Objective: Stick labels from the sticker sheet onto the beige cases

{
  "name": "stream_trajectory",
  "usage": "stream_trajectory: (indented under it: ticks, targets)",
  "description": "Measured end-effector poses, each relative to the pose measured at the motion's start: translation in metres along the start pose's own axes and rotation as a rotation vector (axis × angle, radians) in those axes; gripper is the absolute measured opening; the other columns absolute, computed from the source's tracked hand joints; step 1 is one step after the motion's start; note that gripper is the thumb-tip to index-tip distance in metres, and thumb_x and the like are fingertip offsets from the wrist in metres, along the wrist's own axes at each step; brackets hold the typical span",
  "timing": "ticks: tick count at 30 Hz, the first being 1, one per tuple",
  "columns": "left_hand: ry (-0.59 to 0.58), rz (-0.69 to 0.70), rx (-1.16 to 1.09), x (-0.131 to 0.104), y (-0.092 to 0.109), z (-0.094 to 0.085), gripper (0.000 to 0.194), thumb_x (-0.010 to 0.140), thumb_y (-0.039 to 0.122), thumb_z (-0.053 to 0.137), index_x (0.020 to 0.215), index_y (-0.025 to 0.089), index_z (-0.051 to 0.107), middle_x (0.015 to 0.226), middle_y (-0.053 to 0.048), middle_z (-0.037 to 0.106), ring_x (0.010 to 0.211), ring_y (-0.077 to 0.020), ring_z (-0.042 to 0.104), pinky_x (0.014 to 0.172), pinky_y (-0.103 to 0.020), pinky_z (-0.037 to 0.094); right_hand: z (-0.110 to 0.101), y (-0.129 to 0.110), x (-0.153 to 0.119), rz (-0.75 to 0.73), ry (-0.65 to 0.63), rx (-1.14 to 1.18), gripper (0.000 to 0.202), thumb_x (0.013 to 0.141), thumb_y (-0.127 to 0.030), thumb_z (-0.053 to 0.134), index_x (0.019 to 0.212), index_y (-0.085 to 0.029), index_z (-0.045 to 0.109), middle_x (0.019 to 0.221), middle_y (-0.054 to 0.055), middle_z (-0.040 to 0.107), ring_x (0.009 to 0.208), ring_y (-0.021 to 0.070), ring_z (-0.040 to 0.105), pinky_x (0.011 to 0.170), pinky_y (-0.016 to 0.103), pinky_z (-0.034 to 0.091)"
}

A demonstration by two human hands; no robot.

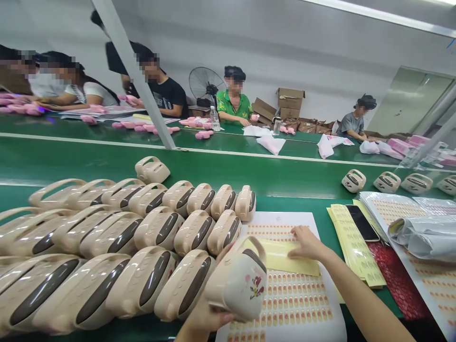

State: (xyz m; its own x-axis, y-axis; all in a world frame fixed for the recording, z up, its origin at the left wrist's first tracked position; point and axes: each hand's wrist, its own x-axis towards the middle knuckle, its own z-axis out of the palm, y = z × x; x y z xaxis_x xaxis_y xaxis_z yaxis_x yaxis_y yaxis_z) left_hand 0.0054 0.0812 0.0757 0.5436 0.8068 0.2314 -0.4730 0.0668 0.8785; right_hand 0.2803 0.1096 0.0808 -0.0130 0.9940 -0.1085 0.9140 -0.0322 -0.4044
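Observation:
My left hand is wrapped around a cream plastic case with a carry handle, tilted so that its pale end with a small red cartoon print faces me. The hand's upper part is partly hidden behind the case. To the right, my right hand is closed on a yellow paper strip, thumb on the strip and fingers curled at its upper edge. The strip lies across a white sheet of small orange stickers. Whether a sticker is between the fingertips cannot be seen.
Rows of similar cases fill the left side. At right lie yellow sticker sheets, a phone and a plastic-wrapped bundle. More cases stand on the green belt. Several co-workers sit across it, near pink parts.

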Motion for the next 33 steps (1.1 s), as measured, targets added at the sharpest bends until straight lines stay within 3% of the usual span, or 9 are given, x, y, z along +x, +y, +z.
stream_trajectory:
  ticks: [4, 7, 10, 12, 17, 21, 24, 28, 33]
  targets:
    - [0.223, 0.270, 0.784, 0.010, 0.009, 0.005, 0.080, 0.058, 0.029, 0.073, 0.127, 0.029, 0.032, 0.121, -0.010, 0.047, 0.109, -0.0343, 0.049, 0.089, -0.053, 0.042, 0.005, 0.001, -0.018, 0.025, -0.073, -0.025, 0.047, 0.045, -0.035, 0.081, 0.083, -0.019, 0.059, 0.092, 0.008, 0.058, 0.092, 0.0286, 0.050, 0.078, 0.037, 0.039]
    - [0.204, 0.555, 1.230, 0.027, 0.001, 0.010, 0.073, 0.066, 0.028, 0.067, 0.129, 0.025, 0.029, 0.120, -0.013, 0.044, 0.111, -0.0330, 0.046, 0.089, -0.051, 0.042, 0.003, 0.002, -0.022, 0.075, -0.087, 0.010, 0.034, 0.045, -0.031, 0.080, 0.067, -0.018, 0.058, 0.084, 0.009, 0.061, 0.088, 0.0280, 0.053, 0.072, 0.032, 0.040]
    - [0.201, 0.856, 1.689, 0.046, -0.014, 0.010, 0.066, 0.073, 0.020, 0.060, 0.131, 0.022, 0.030, 0.113, -0.015, 0.045, 0.107, -0.0314, 0.047, 0.087, -0.047, 0.042, -0.011, 0.011, -0.041, 0.167, -0.038, 0.082, 0.015, 0.067, -0.030, 0.064, 0.073, -0.018, 0.059, 0.085, 0.009, 0.063, 0.081, 0.0242, 0.058, 0.064, 0.029, 0.041]
    - [0.200, 0.996, 1.887, 0.056, -0.025, 0.007, 0.056, 0.075, 0.017, 0.057, 0.127, 0.024, 0.038, 0.109, -0.015, 0.046, 0.104, -0.0318, 0.047, 0.085, -0.048, 0.039, -0.023, 0.022, -0.067, 0.238, 0.027, 0.126, 0.021, 0.080, -0.029, 0.045, 0.092, -0.016, 0.058, 0.094, 0.012, 0.064, 0.084, 0.0236, 0.060, 0.066, 0.030, 0.043]
    - [0.105, 1.097, 1.972, 0.066, -0.045, 0.005, 0.039, 0.076, 0.036, 0.059, 0.112, 0.022, 0.057, 0.104, -0.016, 0.049, 0.096, -0.0322, 0.047, 0.084, -0.049, 0.033, -0.037, 0.053, -0.158, 0.344, 0.248, 0.417, 0.037, 0.081, -0.039, 0.038, 0.109, -0.017, 0.048, 0.115, 0.013, 0.058, 0.107, 0.0256, 0.053, 0.085, 0.034, 0.043]
    - [0.086, 1.110, 1.978, 0.055, -0.050, 0.011, 0.051, 0.074, 0.041, 0.061, 0.121, 0.024, 0.053, 0.100, -0.014, 0.052, 0.090, -0.0284, 0.048, 0.085, -0.044, 0.032, -0.017, 0.074, -0.224, 0.483, 0.220, 0.600, 0.037, 0.078, -0.054, 0.039, 0.085, -0.020, 0.054, 0.086, 0.007, 0.064, 0.084, 0.0238, 0.060, 0.073, 0.031, 0.047]
    - [0.076, 1.007, 1.971, 0.042, -0.052, 0.019, 0.063, 0.075, 0.040, 0.060, 0.133, 0.025, 0.040, 0.105, -0.014, 0.052, 0.095, -0.0307, 0.047, 0.090, -0.047, 0.030, 0.002, 0.086, -0.262, 0.597, 0.174, 0.621, 0.037, 0.076, -0.057, 0.042, 0.071, -0.021, 0.052, 0.073, 0.005, 0.062, 0.073, 0.0228, 0.059, 0.065, 0.030, 0.047]
    - [0.030, 0.900, 1.920, 0.027, -0.058, 0.030, 0.071, 0.077, 0.039, 0.058, 0.138, 0.019, 0.027, 0.117, -0.019, 0.047, 0.109, -0.0345, 0.044, 0.098, -0.054, 0.023, 0.010, 0.090, -0.292, 0.615, 0.088, 0.712, 0.035, 0.079, -0.054, 0.044, 0.083, -0.022, 0.058, 0.084, 0.005, 0.065, 0.082, 0.0243, 0.060, 0.073, 0.032, 0.046]
    - [0.095, 0.877, 1.828, 0.028, -0.063, 0.026, 0.067, 0.078, 0.035, 0.057, 0.137, 0.022, 0.029, 0.126, -0.017, 0.045, 0.115, -0.0349, 0.041, 0.099, -0.055, 0.022, -0.007, 0.080, -0.290, 0.593, -0.012, 0.699, 0.039, 0.077, -0.054, 0.045, 0.087, -0.021, 0.062, 0.086, 0.005, 0.066, 0.082, 0.0237, 0.060, 0.070, 0.031, 0.046]
